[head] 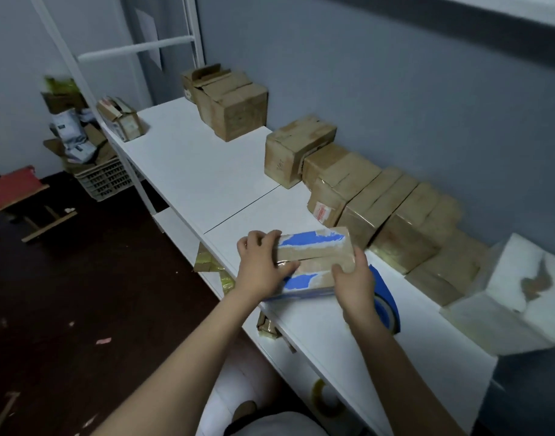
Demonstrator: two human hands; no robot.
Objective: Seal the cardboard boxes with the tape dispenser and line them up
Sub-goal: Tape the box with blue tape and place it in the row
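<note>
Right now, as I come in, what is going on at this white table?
A person holds a blue-patched cardboard box on the white table, the left grip curled round its left end and the right grip round its near right corner. A blue tape dispenser lies on the table by the right grip. More cardboard boxes stand in a row along the wall.

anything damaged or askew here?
Yes. The held box has its blue facing torn off in patches. The white box on the right shows a torn brown patch. The far-left box sits tilted, flaps open.
</note>
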